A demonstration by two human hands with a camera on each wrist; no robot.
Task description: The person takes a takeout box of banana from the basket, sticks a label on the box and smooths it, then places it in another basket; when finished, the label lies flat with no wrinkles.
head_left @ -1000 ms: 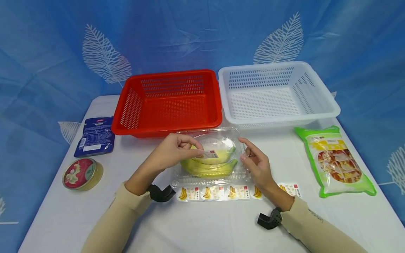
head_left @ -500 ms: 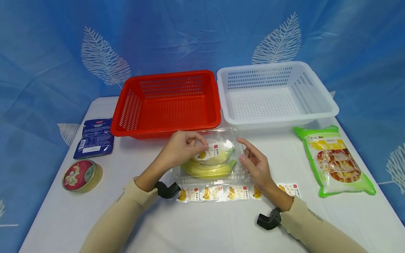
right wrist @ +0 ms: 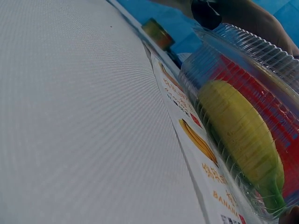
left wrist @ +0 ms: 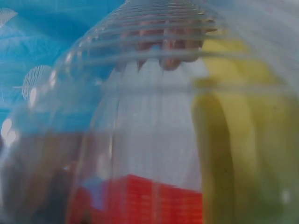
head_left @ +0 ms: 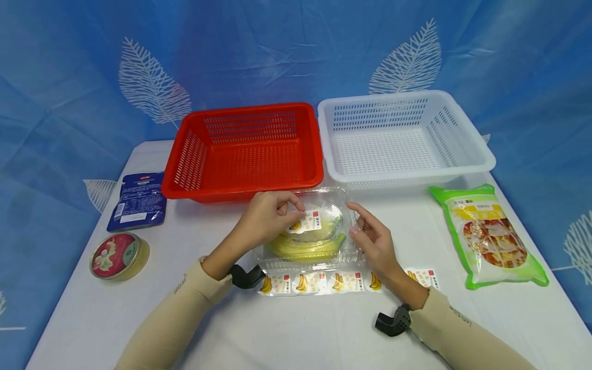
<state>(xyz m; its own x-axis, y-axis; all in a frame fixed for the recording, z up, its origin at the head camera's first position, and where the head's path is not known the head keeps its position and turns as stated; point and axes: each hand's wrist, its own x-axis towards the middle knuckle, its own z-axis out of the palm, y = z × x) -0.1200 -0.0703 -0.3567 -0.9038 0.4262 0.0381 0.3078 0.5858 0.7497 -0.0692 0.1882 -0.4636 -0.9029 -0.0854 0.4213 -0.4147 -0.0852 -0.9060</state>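
A clear plastic clamshell container (head_left: 300,265) with bananas (head_left: 307,250) inside lies in the middle of the table, lid down. My left hand (head_left: 268,218) is over the lid, thumb and index finger pinching the left end of a banana sticker (head_left: 309,222) that lies across the lid's oval top. On the container's right side, my right hand (head_left: 376,244) holds the edge with thumb and fingers. Through the plastic, the left wrist view shows blurred yellow fruit (left wrist: 233,121). One banana (right wrist: 240,130) shows through the wall in the right wrist view.
A strip of banana stickers (head_left: 310,283) lies in front of the container. Behind stand a red basket (head_left: 250,192) and a white basket (head_left: 411,174). To the left are a blue pouch (head_left: 141,200) and a round tin (head_left: 119,256); to the right, a green-and-white food bag (head_left: 495,236).
My left hand has moved slightly right and up with the sticker, whose printed face now shows more fully over the lid. My right hand stays at the container's edge.
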